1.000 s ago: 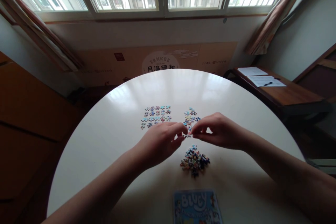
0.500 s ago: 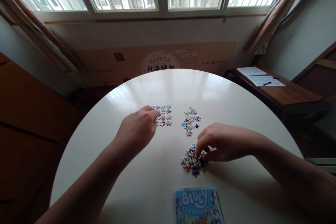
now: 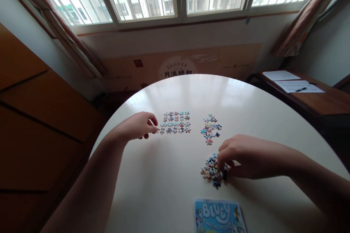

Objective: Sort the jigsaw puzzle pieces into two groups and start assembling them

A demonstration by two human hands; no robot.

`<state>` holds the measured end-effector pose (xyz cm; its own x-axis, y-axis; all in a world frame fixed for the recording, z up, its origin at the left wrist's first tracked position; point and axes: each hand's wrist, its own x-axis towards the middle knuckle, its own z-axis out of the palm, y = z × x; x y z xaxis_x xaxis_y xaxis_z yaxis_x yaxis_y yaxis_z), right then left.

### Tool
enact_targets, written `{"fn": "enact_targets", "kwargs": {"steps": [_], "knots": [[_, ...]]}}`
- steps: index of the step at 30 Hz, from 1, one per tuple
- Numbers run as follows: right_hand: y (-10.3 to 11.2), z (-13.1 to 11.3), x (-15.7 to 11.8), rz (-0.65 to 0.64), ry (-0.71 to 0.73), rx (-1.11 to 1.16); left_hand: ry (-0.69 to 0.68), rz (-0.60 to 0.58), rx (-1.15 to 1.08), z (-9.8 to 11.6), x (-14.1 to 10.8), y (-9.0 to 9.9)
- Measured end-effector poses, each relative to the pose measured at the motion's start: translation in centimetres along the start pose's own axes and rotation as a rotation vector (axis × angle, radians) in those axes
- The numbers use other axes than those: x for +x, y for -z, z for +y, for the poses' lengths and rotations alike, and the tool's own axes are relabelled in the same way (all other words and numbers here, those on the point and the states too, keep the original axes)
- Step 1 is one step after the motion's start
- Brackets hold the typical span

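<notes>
Several small jigsaw puzzle pieces point(image 3: 176, 124) lie in neat rows on the white round table. At the left end of the rows is my left hand point(image 3: 140, 125), its thumb and index finger apart and near the lowest row. My right hand point(image 3: 243, 156) rests over a heaped pile of puzzle pieces point(image 3: 213, 169). Its curled thumb and fingers pinch at a dark piece on the pile's right side; the fingertips are partly hidden. Between the rows and the right hand lies a looser group of puzzle pieces point(image 3: 210, 129).
A blue picture sheet lettered "Bluey" point(image 3: 218, 216) lies at the table's near edge. The white table point(image 3: 153, 182) has a curved rim. A wooden side table point(image 3: 333, 98) with papers point(image 3: 299, 86) and a pen stands at the right. Beyond are a window and curtains.
My left hand has drawn back leftward from over the rows and its fingers have parted, uncovering the row ends. The right hand stays at the pile. The view has shifted left.
</notes>
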<state>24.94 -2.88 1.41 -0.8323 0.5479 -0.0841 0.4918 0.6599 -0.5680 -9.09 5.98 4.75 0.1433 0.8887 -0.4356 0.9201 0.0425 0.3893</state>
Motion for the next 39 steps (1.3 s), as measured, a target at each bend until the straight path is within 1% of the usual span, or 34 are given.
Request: {"fn": "enact_targets", "kwargs": {"steps": [2, 5, 10, 13, 18, 22, 25, 30, 33, 37, 39], "knots": [[-0.1, 0.0, -0.1, -0.013, -0.011, 0.009, -0.015, -0.108, -0.073, -0.3, 0.3, -0.1], [-0.1, 0.2, -0.2, -0.05, -0.022, 0.032, 0.01, -0.193, -0.086, -0.4, 0.5, -0.5], [0.4, 0.6, -0.1, -0.185, 0.001, 0.171, 0.06, -0.223, -0.05, 0.0, 0.2, -0.8], [0.9, 0.6, -0.1, -0.22, 0.01, 0.256, 0.074, -0.223, 0.004, 0.4, -0.1, -0.8], [1.1, 0.8, -0.4, -0.173, 0.052, 0.344, 0.06, -0.205, 0.069, 0.2, 0.2, -0.9], [0.7, 1.6, -0.4, -0.096, 0.103, 0.375, -0.006, -0.196, 0.101, -0.6, 1.1, -1.1], [0.6, 1.8, -0.3, -0.05, 0.113, 0.367, -0.061, -0.19, 0.103, -1.1, 1.5, -1.2], [0.6, 1.7, 0.0, -0.037, 0.108, 0.331, -0.136, -0.199, 0.09, -1.5, 1.8, -1.3], [0.6, 1.7, 0.0, -0.038, 0.097, 0.33, -0.172, -0.18, 0.074, -1.7, 2.1, -1.3], [0.6, 1.7, -0.1, -0.02, 0.085, 0.317, -0.187, -0.158, 0.057, -2.1, 2.3, -1.2], [0.6, 1.7, -0.2, -0.013, 0.083, 0.315, -0.192, -0.174, 0.053, -2.4, 2.2, -1.1]]}}
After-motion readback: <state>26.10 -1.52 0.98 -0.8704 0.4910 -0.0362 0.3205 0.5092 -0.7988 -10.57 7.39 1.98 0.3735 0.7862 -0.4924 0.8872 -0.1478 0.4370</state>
